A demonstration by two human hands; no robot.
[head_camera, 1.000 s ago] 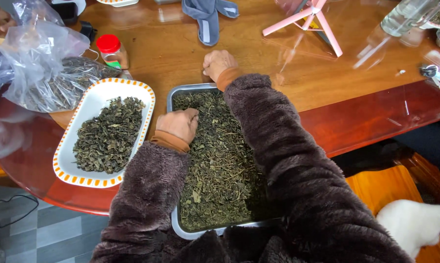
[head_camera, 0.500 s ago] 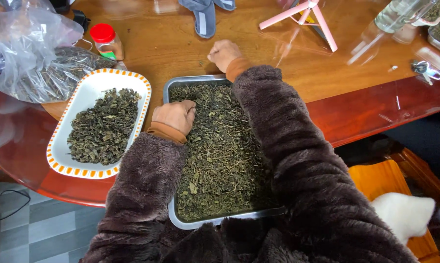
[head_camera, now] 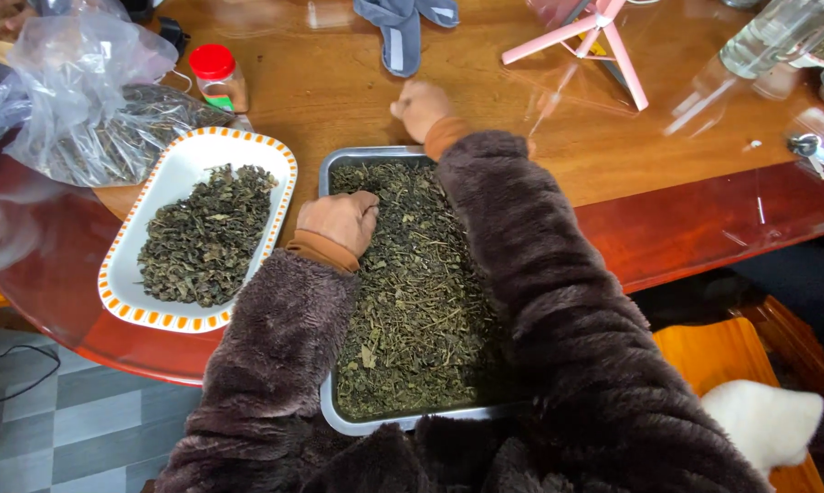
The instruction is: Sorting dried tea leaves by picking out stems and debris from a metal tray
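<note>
A metal tray [head_camera: 372, 156] full of dried green leaves [head_camera: 412, 301] lies in front of me on the wooden table. My left hand [head_camera: 341, 219] rests on the leaves near the tray's left edge, fingers curled into them. My right hand [head_camera: 420, 107] is blurred, closed in a loose fist just past the tray's far rim, over the bare table. Whether it holds leaves I cannot tell. Left of the tray stands a white dish with an orange-dotted rim [head_camera: 142, 233], holding a smaller heap of dried leaves [head_camera: 204, 233].
A clear plastic bag of dried leaves [head_camera: 83, 110] lies at the far left, with a red-capped jar [head_camera: 218, 78] behind the dish. A grey cloth item [head_camera: 403, 27], a pink stand [head_camera: 590, 36] and a glass jar [head_camera: 772, 36] sit further back. The table edge curves at left.
My right hand has moved a little further beyond the tray's far rim. My left hand stays on the leaves by the left edge. The camera view has shifted slightly.
</note>
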